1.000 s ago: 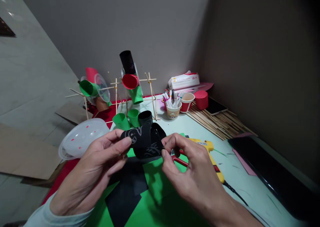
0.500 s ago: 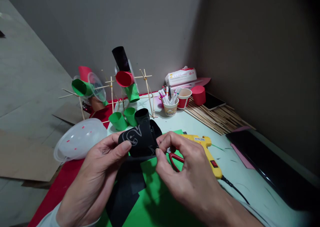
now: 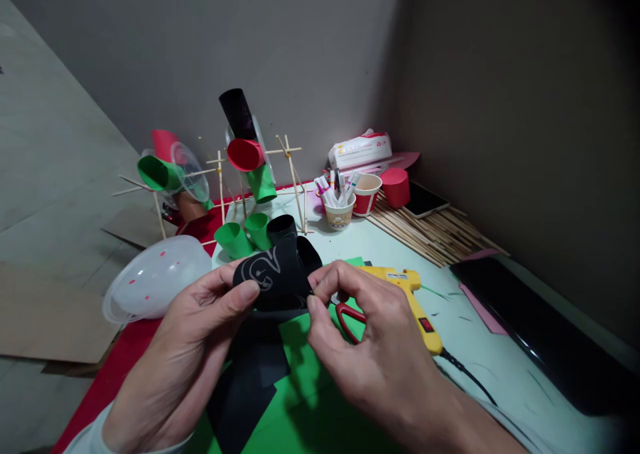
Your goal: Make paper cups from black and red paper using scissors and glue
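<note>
A piece of black paper (image 3: 277,277) with pale pencil lines is curled into a tube above the table. My left hand (image 3: 193,347) pinches its left end between thumb and fingers. My right hand (image 3: 380,347) pinches its right edge with thumb and forefinger. Beneath them lie green paper (image 3: 305,387) and a black sheet (image 3: 245,387). Red-handled scissors (image 3: 350,321) show just behind my right hand.
A yellow glue gun (image 3: 417,307) lies to the right with its cord. Green and black paper cups (image 3: 255,231) stand before stick frames with cups (image 3: 245,161). A clear plastic lid (image 3: 155,277) sits left. Marker cups (image 3: 345,204), skewers (image 3: 435,237) and a tissue pack (image 3: 357,151) are behind.
Both hands rolled the black paper tighter and shifted slightly left and up in view; the camera tilted a little.
</note>
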A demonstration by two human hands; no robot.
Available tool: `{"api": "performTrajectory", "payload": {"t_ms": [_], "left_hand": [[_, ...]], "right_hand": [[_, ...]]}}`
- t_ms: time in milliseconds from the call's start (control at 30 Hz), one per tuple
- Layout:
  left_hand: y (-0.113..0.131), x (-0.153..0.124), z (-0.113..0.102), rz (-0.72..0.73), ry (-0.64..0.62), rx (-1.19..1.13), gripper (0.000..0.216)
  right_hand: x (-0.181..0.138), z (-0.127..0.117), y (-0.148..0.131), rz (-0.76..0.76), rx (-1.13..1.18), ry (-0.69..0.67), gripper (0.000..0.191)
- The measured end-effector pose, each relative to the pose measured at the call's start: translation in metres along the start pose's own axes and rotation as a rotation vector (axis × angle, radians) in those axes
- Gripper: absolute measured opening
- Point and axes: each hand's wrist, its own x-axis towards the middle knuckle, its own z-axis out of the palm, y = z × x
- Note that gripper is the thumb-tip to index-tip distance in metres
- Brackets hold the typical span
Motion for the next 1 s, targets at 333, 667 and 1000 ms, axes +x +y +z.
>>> {"api": "performTrajectory", "payload": {"t_ms": [333,667,1000], "left_hand": [[-0.002,0.0017,-0.0044,-0.015,-0.032,0.031,0.029],[-0.0018,0.0014,-0.0027,-0.044,-0.026,0.012,0.027],[-0.0015,0.0002,-0.0042,-0.053,-0.028,0.001,0.027]], "right_hand": [[-0.0002,0.0001,-0.0002,-0.014,-0.018,0.007,0.017],[0.0,0.0002,0.0003,-0.014,-0.028,0.004,0.017],[-0.0007,-0.0013,0.0007,-0.001,0.007,-0.02,0.017]]}}
